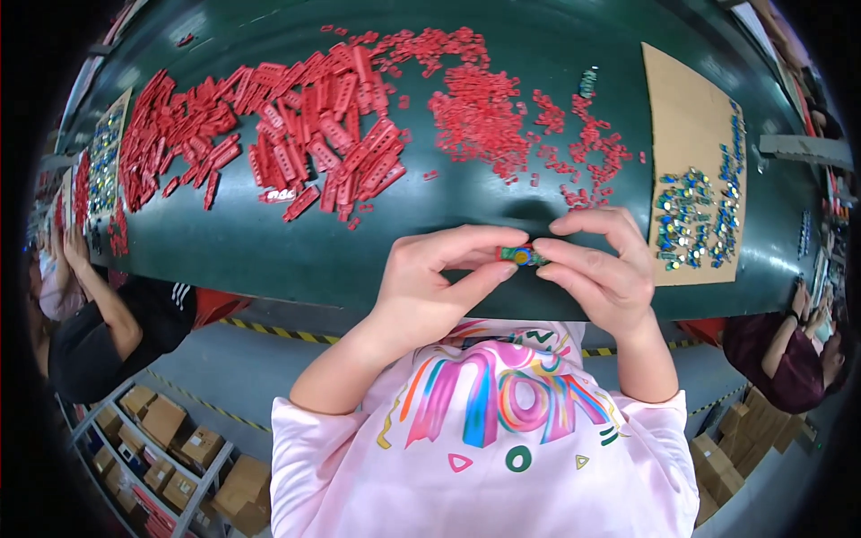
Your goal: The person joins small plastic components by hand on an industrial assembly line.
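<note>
Close to the front edge of the table, my left hand pinches one end of a small green circuit board between thumb and forefinger. The board carries a round blue and gold part, and a bit of red shows at its left end. My right hand closes its thumb and fingertips on the board's other end. Beyond my hands lies a loose heap of tiny red plastic pieces. Larger long red plastic housings with holes are piled to the left of it.
A brown cardboard sheet on the right bears several small blue and gold boards. The green table runs across the view. Co-workers sit at both sides, one in a black sleeve. Cardboard boxes fill a rack behind, lower left.
</note>
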`<state>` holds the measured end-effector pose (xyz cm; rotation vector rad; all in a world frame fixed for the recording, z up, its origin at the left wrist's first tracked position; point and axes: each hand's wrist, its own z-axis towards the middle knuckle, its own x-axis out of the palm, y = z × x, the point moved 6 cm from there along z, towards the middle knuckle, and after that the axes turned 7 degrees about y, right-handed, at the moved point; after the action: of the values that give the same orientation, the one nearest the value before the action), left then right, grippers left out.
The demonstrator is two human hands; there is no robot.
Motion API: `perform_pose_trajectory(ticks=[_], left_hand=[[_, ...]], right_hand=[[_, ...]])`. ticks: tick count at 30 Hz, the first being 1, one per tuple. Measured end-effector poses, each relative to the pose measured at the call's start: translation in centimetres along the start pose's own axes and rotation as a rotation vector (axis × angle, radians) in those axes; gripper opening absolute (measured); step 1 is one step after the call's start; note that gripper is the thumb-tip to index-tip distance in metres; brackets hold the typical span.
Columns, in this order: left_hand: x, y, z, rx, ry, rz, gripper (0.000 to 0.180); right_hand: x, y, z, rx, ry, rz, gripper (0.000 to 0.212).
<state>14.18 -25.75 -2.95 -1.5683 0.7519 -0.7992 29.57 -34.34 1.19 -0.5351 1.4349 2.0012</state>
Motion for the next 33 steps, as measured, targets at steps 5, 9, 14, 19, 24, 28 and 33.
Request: perform_pose_trajectory(ticks=[5, 9, 14, 19, 24, 28, 33], left_hand=[[-1.8, -0.3, 0.5, -0.053, -0.027, -0.099, 0.03], [-3.8, -1.6, 0.6, -0.034, -0.164, -0.116, 0.026], [-6.1, -4.0, 0.6, 0.108, -0.222, 0.095, 0.024], [-6.2, -5.3, 1.1, 0.241, -0.228, 0.423, 0.022], [-5.9, -5.3, 3.3, 0.348, -0.219, 0.368, 0.023], [-6.2, -2.7, 4.9, 0.17, -0.283, 0.059, 0.026], [-5.3, -1.1, 6.7, 0.069, -0.224, -0.134, 0.028]], right_hand=[[0.6, 0.5, 2.2, -0.05, 0.018, -0.069, 0.025], [1.6, 0.5, 4.4, -0.12, 0.003, -0.071, 0.025], [3.9, -0.9, 6.6, 0.124, 0.097, 0.383, 0.024], [4.6, -1.5, 7.7, 0.211, 0.16, 0.489, 0.026], [2.9, -2.0, 8.8, -0.095, -0.04, 0.287, 0.02], [2.9, -4.8, 9.0, 0.267, 0.052, 0.627, 0.018], [2.3, -6.7, 8.7, 0.451, 0.128, 0.705, 0.017]])
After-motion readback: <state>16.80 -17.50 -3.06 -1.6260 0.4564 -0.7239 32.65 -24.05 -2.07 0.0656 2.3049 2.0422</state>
